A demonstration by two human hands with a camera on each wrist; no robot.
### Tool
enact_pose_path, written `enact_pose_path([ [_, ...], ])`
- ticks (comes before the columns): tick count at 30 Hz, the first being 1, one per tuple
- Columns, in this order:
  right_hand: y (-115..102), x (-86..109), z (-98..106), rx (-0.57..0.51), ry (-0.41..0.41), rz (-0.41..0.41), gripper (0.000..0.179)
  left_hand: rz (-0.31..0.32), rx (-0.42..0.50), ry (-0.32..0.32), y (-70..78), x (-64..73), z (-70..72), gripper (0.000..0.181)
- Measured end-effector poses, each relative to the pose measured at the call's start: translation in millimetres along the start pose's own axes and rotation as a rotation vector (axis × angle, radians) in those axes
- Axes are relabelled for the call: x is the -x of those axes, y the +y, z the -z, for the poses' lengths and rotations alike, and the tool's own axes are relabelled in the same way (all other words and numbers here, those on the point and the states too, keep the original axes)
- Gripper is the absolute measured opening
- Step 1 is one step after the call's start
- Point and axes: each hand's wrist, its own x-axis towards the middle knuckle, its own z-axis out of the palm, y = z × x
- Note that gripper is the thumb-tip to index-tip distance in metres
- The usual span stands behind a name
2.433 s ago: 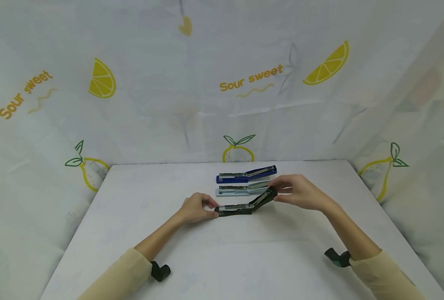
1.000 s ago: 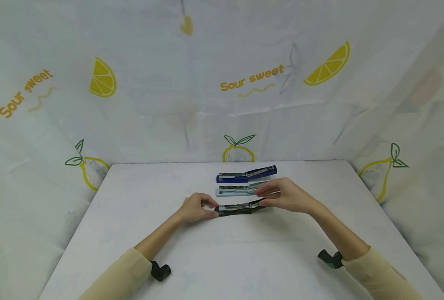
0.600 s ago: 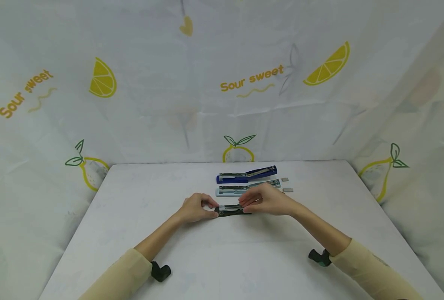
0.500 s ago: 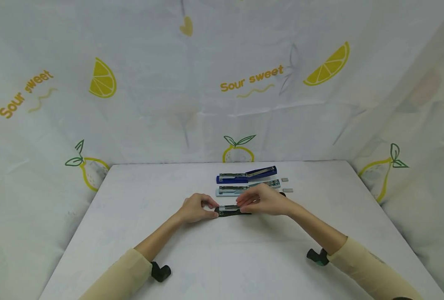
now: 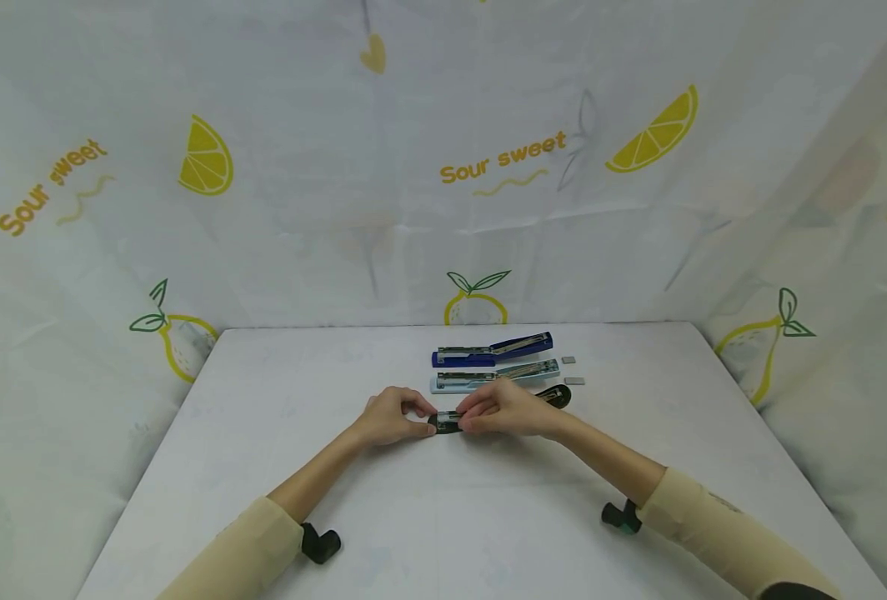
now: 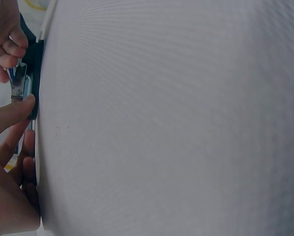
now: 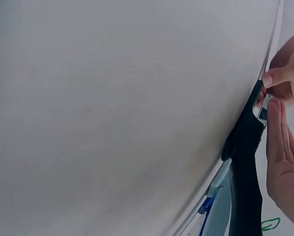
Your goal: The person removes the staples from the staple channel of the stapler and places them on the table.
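A black stapler (image 5: 446,423) lies unfolded on the white table, its top arm (image 5: 556,396) swung out to the right. My left hand (image 5: 393,414) pinches its left end between thumb and fingers. With thumb and fingertips, my right hand (image 5: 507,408) pinches at the metal staple channel, covering the stapler's middle. In the left wrist view the right fingers (image 6: 7,54) sit over the metal channel (image 6: 19,81). The right wrist view shows the black body (image 7: 245,123) running beside the right hand (image 7: 284,162). Whatever lies between those fingertips is hidden.
Behind it lie an unfolded light blue stapler (image 5: 451,387) and a dark blue one (image 5: 462,360). Two small grey blocks, like staple strips (image 5: 568,360), sit to their right. A lemon-print cloth (image 5: 301,208) hangs behind the table (image 5: 443,517).
My right hand has let go of the stapler's top arm and moved left along the body to the channel. The grey blocks and arm tip came into view. The left hand stays put.
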Motion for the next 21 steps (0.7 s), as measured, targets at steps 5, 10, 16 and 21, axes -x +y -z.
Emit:
enact_pose_path([
  [5,0,-2.0,-4,-0.002,-0.002,-0.043,0.034,0.007,-0.004,-0.002,1.1,-0.6,-0.3,0.023],
  [10,1,-3.4,-7,-0.093,-0.017,-0.096,0.035,-0.001,-0.011,0.003,1.3,-0.5,-0.3,0.023],
  [16,1,-6.8,-11,-0.271,-0.054,-0.176,0.037,-0.011,-0.025,0.003,0.7,-0.2,-0.6,0.023],
  [21,0,-8.4,-13,-0.397,-0.05,-0.246,0.04,-0.023,-0.036,0.008,0.0,-0.5,-0.9,0.023],
])
